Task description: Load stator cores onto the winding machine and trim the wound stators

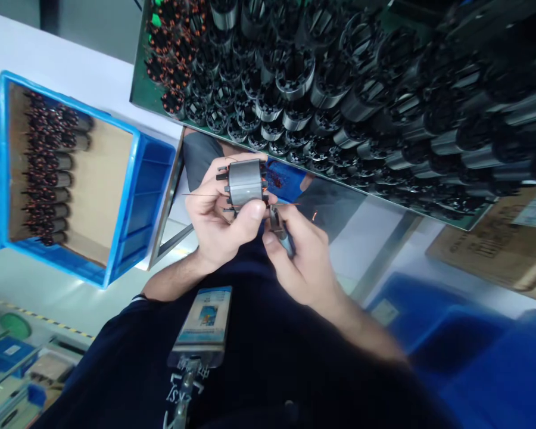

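Observation:
My left hand [223,220] is wrapped round a motor stator [245,180], a grey metal cylinder with black plastic end pieces, held on its side. Fine copper wire shows at its right end, and loose strands stick out to the left and right. My right hand [301,256] grips a pair of wire cutters [278,229], its jaws close to the stator's lower right edge. Whether the jaws touch a wire I cannot tell. A short bit of copper wire [315,214] appears in the air to the right of my right hand.
Ahead, a green-surfaced table [140,89] carries many stators in rows, some with copper windings at the left. A blue crate [125,196] with wound stators stands left. A cardboard box [486,238] and blurred blue bins [429,322] are at right. A badge [203,325] hangs on my chest.

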`<control>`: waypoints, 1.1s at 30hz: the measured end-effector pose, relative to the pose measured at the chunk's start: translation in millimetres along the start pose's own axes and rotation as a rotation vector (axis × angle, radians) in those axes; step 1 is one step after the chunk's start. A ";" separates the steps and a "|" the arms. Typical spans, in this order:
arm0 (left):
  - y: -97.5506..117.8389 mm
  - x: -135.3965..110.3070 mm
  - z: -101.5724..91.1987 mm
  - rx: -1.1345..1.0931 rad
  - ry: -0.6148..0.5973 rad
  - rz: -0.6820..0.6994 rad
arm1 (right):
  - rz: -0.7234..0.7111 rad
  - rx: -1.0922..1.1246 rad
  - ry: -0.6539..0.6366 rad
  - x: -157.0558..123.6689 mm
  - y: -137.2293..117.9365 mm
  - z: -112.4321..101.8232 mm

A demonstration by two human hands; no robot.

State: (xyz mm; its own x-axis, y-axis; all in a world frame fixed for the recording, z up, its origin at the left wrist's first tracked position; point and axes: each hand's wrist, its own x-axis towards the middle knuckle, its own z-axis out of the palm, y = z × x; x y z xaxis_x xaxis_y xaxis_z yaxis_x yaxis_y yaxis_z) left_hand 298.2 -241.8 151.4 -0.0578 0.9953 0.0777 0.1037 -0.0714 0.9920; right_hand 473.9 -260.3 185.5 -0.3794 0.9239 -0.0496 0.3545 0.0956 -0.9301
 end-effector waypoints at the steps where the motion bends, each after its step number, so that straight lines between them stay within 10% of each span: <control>1: 1.3 0.1 2.5 0.002 0.065 0.033 | 0.000 0.005 0.005 1.2 0.2 1.1; 17: 1.6 -0.2 6.9 -0.015 0.177 0.107 | 0.042 0.028 0.062 4.2 4.6 7.7; 22: -29.4 -4.0 -2.7 -0.048 0.268 0.002 | 0.151 -0.023 0.006 17.0 33.0 15.6; 27: -51.7 -25.0 -80.5 -0.071 0.319 -0.194 | 0.365 -0.098 -0.035 10.0 68.7 10.8; 33: -34.6 -22.6 -247.5 0.891 0.547 -0.120 | 0.525 -0.213 -0.066 -0.1 104.1 4.9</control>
State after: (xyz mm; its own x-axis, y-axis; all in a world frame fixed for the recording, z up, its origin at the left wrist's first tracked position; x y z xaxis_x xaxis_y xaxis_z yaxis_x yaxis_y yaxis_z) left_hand 50.2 -278.0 139.8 -0.5333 0.8116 0.2385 0.7477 0.3203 0.5817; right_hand 506.6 -252.2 86.9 -0.1562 0.8433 -0.5143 0.6715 -0.2912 -0.6814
